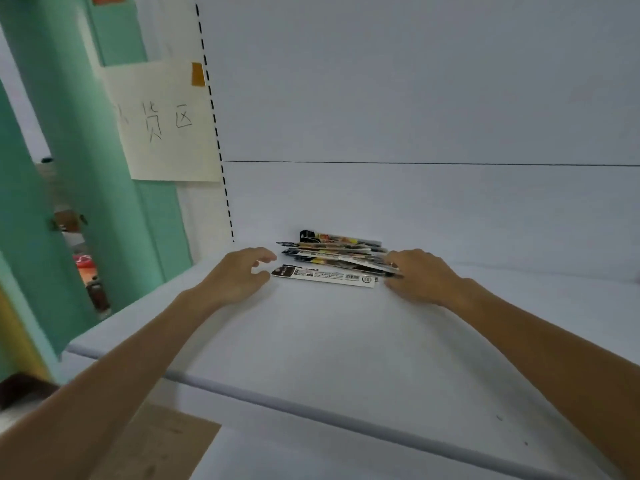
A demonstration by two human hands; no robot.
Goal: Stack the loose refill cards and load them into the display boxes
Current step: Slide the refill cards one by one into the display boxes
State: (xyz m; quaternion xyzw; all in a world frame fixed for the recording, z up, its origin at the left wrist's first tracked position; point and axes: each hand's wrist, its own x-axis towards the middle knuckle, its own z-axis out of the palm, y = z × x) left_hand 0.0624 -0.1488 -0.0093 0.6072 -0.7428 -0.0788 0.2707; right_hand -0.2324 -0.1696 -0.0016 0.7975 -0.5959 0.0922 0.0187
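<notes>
A loose fan of long, narrow refill cards (332,258) lies near the back of a white shelf (311,341). The nearest card (323,276), white with a black end, lies flat in front of the others. My left hand (239,275) rests at the cards' left ends, fingers curled and apart, thumb touching the nearest card's black end. At the right ends, my right hand (420,275) has its fingertips on the card edges. No display box is in view.
The white back panel (415,116) rises behind the cards. A slotted upright (216,133) and a taped paper sign (162,123) stand at the left, next to green panels (69,168). A cardboard piece (166,441) lies below the shelf edge.
</notes>
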